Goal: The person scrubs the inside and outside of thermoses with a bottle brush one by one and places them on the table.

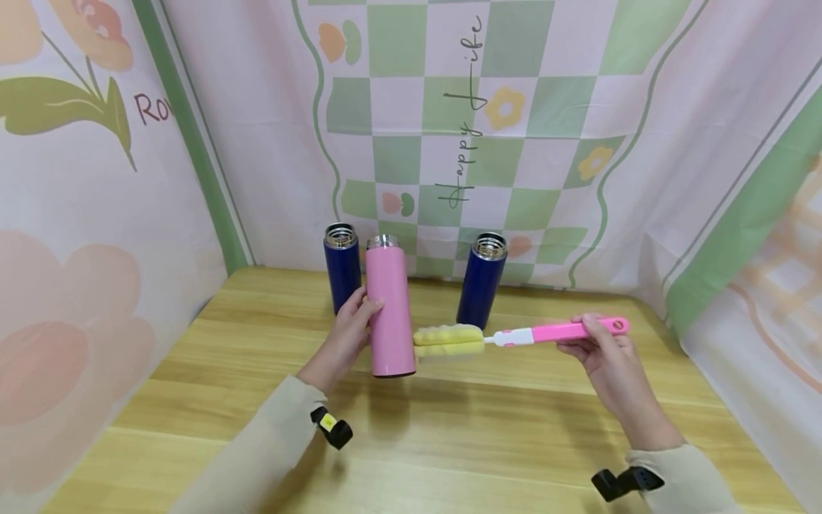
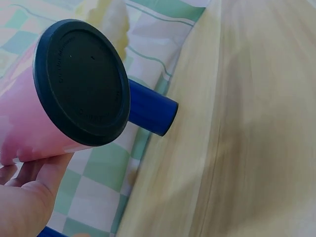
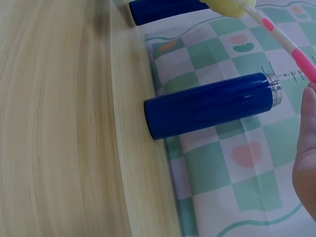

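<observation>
My left hand (image 1: 352,325) grips a pink bottle (image 1: 390,314) from its left side, holding it above the table with its lidless steel mouth upward. Its dark round base (image 2: 84,84) faces the left wrist camera. In my right hand (image 1: 606,360) is a bottle brush (image 1: 559,333), pinched by its pink handle and held level. The brush's yellow sponge head (image 1: 449,337) points left, its tip right at the lower side of the pink bottle in the head view. The right wrist view shows only part of the right hand (image 3: 307,148) and the brush's white-and-pink shaft.
A dark blue bottle (image 1: 343,268) without a lid stands just behind the left hand. Another open blue bottle (image 1: 481,282) stands toward the back, right of centre. The wooden table (image 1: 488,442) ends at a patterned cloth (image 1: 443,107) hanging behind.
</observation>
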Motion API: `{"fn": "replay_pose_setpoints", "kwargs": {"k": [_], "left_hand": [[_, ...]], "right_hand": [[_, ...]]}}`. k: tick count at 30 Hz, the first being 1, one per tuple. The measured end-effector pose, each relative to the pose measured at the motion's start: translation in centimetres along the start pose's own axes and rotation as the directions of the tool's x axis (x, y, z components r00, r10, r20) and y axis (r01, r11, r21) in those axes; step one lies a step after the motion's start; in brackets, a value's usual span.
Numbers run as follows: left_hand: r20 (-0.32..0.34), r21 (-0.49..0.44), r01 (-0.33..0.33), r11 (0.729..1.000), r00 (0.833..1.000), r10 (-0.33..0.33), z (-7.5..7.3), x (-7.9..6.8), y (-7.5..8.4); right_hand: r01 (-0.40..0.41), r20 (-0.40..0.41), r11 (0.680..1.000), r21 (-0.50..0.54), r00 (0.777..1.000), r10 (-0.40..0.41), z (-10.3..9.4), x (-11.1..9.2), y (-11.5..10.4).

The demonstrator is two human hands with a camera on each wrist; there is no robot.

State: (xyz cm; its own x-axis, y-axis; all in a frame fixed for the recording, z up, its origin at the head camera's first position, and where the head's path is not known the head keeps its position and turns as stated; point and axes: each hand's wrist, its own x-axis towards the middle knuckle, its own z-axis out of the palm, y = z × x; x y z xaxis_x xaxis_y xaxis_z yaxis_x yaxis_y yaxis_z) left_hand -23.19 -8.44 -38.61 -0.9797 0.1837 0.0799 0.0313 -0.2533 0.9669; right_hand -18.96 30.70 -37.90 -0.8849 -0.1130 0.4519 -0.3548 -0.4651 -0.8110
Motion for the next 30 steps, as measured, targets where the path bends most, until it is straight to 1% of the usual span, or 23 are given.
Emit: {"fn": "replay_pose_setpoints", "kwargs": {"k": [6, 10, 15, 21, 25, 30], "left_hand": [[-0.048, -0.025, -0.042, 0.999, 0.998, 0.041, 0.3, 0.3, 0.4], [-0.068, -0.041, -0.046, 0.998, 0.997, 0.043, 0.4, 0.5, 0.6], [-0.074, -0.041, -0.040, 0.998, 0.997, 0.037, 0.4, 0.5, 0.6], [-0.087, -0.051, -0.044, 0.998, 0.995, 0.039, 0.5, 0.6, 0.6], [-0.095, -0.066, -0.039, 0.997, 0.995, 0.032, 0.7, 0.6, 0.5], [-0.093, -0.082, -0.037, 0.996, 0.995, 0.029, 1.1, 0.6, 0.2]], "right_hand": [[-0.018, -0.008, 1.000, -0.008, 1.000, 0.018, -0.3, -0.2, -0.1], [-0.023, -0.002, 1.000, 0.009, 1.000, 0.023, -0.4, -0.4, -0.2], [-0.032, -0.011, 0.999, 0.009, 0.999, 0.032, -0.5, -0.5, -0.1], [-0.066, 0.047, 0.997, 0.032, 0.997, 0.065, -0.3, -0.6, 0.1], [-0.079, 0.088, 0.997, 0.011, 0.993, 0.077, 0.2, -0.6, 0.5], [-0.079, 0.107, 0.996, -0.029, 0.991, 0.081, 1.1, -0.7, 1.0]]}}
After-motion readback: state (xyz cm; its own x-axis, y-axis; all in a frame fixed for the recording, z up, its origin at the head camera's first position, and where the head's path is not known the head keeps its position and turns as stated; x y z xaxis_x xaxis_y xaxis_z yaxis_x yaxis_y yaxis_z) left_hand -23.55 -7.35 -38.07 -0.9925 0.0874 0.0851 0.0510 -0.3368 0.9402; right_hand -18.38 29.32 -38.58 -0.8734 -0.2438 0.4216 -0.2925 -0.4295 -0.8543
